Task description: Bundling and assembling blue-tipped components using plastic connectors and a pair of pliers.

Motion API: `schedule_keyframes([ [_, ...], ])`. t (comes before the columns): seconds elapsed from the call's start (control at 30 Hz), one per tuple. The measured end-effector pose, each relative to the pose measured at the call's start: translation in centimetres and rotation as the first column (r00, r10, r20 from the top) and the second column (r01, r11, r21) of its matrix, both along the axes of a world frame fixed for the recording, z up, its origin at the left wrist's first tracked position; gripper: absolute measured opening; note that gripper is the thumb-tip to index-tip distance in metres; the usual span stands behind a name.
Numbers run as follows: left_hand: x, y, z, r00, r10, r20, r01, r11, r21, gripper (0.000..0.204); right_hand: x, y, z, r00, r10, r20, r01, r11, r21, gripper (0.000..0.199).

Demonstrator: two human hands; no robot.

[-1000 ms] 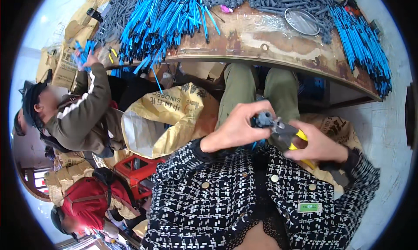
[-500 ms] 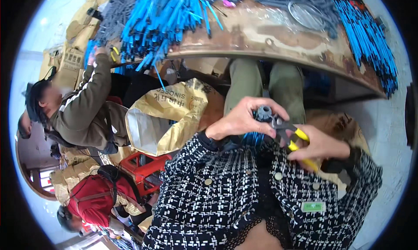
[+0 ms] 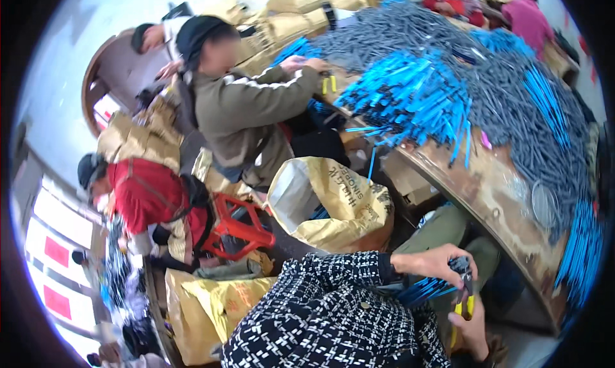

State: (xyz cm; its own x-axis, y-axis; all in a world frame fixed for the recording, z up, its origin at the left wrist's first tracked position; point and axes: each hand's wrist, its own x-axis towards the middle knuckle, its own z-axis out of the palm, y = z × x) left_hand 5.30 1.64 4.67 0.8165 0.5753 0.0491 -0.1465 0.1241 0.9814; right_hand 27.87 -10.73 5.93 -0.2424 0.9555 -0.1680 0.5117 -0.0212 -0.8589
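Presently, left hand [image 3: 430, 264] is closed around a bundle of blue tubes [image 3: 423, 289], while right hand [image 3: 473, 326] grips yellow-handled pliers [image 3: 464, 294] beside the wooden table [image 3: 493, 195].

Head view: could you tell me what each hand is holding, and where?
Left hand grips a bundle of blue pieces near its grey end; right hand holds yellow-handled pliers by the handles.

A worn brown table [image 3: 493, 188] bears heaped grey and blue rods [image 3: 448, 80].
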Motion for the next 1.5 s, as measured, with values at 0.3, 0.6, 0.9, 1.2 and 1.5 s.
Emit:
schedule_keyframes([
  [0.3,-2.6,0.8,1.4,0.994,0.028,-0.107,-0.025,0.999,0.023,0.049,-0.8,4.4,6.1,0.918,0.109,-0.381,-0.307,0.805,-0.509,0.032],
  [0.6,-0.1,-0.5,0.5,0.986,0.09,-0.142,-0.099,0.993,-0.062,0.047,0.1,2.9,7.1,0.966,0.014,-0.257,-0.155,0.829,-0.537,0.026],
  [0.9,-1.5,-0.2,-0.3,0.993,-0.105,-0.062,0.106,0.994,0.019,0.035,0.5,3.3,7.8,0.921,-0.062,-0.384,-0.275,0.594,-0.756,0.041],
  [1.2,-0.4,-1.4,0.8,0.988,0.093,-0.122,-0.072,0.984,0.165,0.029,0.2,4.0,11.6,0.996,0.072,-0.056,-0.091,0.753,-0.652,0.045],
  [1.5,-2.5,-0.9,1.0,0.965,0.258,-0.052,-0.262,0.959,-0.104,0.023,-1.9,2.6,2.1,0.96,0.0,-0.279,-0.112,0.917,-0.384,0.034],
])
